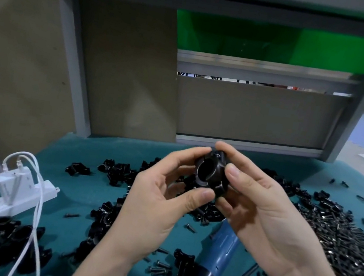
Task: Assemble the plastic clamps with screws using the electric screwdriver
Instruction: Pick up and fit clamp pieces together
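Two hands meet at the frame's centre, the left hand (160, 197) and right hand (257, 214) both pinching one black plastic clamp (209, 174) between thumb and fingertips, above the teal mat (85, 184). The blue electric screwdriver (215, 258) lies below them. A screw heap (342, 241) fills the right; a white power strip (20, 192) sits lower left.

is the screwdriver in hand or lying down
Lying down: the electric screwdriver rests on the mat; left hand and right hand grip a clamp.
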A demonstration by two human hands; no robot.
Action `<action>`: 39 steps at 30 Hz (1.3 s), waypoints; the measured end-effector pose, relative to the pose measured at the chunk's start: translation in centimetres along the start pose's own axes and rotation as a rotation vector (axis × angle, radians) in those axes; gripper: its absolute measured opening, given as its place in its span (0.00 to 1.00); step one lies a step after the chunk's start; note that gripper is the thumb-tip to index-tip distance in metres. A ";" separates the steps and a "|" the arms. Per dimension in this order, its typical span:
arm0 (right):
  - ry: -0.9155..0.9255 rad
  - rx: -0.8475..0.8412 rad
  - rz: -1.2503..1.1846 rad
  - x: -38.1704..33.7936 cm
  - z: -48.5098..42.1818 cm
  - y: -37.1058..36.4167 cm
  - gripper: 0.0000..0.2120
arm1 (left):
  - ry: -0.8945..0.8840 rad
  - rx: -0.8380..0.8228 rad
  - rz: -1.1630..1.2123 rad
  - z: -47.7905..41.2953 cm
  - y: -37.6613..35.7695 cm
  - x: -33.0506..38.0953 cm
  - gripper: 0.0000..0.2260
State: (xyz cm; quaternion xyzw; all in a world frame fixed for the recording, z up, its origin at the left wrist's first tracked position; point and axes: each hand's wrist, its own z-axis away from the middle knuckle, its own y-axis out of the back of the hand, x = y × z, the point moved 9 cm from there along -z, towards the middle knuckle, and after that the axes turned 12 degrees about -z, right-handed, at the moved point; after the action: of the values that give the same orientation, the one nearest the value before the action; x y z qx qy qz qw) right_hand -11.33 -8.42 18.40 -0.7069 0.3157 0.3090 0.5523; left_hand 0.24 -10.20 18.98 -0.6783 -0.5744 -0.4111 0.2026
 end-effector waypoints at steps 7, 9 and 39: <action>-0.057 -0.049 0.011 0.2 0.1 0.0 0.19 | -0.019 0.027 -0.109 0.2 0.4 0.5 0.20; -0.080 -0.047 -0.030 0.5 0.0 0.2 0.20 | -0.016 0.042 -0.142 0.2 0.5 0.4 0.20; -0.239 -0.232 -0.067 2.6 0.0 -0.9 0.18 | -0.059 0.018 -0.066 0.0 0.6 0.4 0.20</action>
State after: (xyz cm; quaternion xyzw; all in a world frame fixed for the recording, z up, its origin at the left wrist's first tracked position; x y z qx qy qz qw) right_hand -9.02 -8.54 16.89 -0.7344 0.1864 0.4066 0.5104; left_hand 0.80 -10.05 19.43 -0.6691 -0.6058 -0.3920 0.1780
